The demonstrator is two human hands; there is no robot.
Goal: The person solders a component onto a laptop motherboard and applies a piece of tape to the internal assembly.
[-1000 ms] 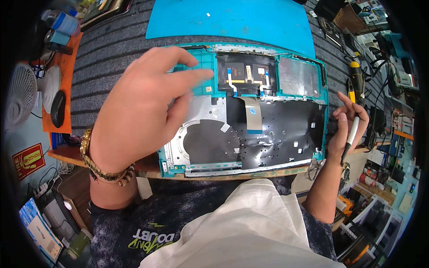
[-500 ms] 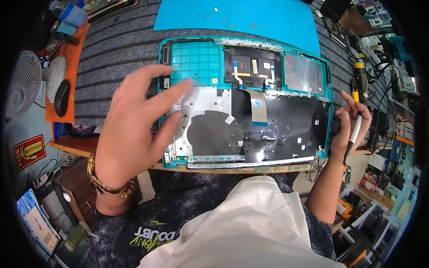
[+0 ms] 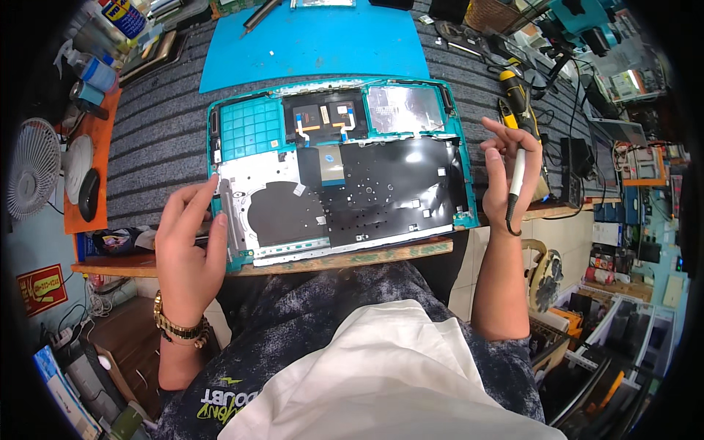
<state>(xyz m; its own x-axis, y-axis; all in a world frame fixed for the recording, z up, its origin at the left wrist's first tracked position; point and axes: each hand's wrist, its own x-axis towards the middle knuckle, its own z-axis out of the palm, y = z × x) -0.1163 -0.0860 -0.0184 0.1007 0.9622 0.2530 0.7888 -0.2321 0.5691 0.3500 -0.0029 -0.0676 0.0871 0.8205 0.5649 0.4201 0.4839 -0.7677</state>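
A teal laptop top case (image 3: 463, 172) lies with its inner side up on the bench in front of me. It bears a black keyboard backing sheet (image 3: 403, 172), a touchpad (image 3: 323, 117) and a flat ribbon cable (image 3: 332, 165). At the case's left edge is my left hand (image 3: 189, 238), fingertips at the rim, thumb and forefinger apart; it holds nothing loose. My right hand (image 3: 513, 172), off the right edge, is closed round a white corded tool (image 3: 518, 176) shaped like a soldering iron. Its tip is hidden.
Beyond the case is a blue mat (image 3: 315, 44) on grey ribbed cloth (image 3: 158, 139). Yellow-and-black hand tools (image 3: 513, 92) lie by my right hand. A white fan (image 3: 35, 169) and a black mouse (image 3: 89, 195) are at the left. The wooden bench edge (image 3: 411, 253) runs in front of me.
My left hand has come down from above the case to its left edge. The whole view has shifted, with the case appearing further left. The white tool stays in my right hand.
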